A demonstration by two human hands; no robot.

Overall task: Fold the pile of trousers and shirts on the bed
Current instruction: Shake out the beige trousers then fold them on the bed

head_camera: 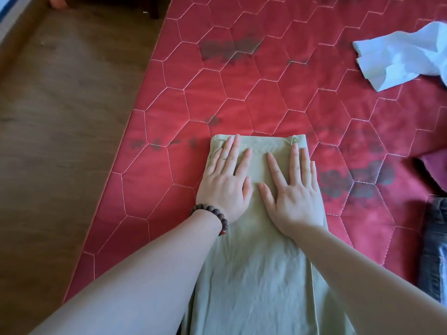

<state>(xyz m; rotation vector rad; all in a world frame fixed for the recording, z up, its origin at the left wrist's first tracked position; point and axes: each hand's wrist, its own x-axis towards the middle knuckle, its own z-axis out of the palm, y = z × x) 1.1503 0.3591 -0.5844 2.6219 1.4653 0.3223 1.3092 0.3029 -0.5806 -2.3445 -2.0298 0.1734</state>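
Green trousers (256, 274) flat on red quilted bed (278, 97), near centre; L hand (223, 180) & R hand (294, 187) side by side, fingers straight & spread, pressing far end. White shirt (399, 56) far right, jeans (435, 247) right edge

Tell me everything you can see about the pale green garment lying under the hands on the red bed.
The pale green garment looks like thin, slightly creased woven cloth, folded lengthwise into a long strip. It lies flat on the red quilted bed cover, running from the bottom of the view to a straight far edge with a seam fold at its right corner. The left hand and right hand press flat on its far end, fingers spread.
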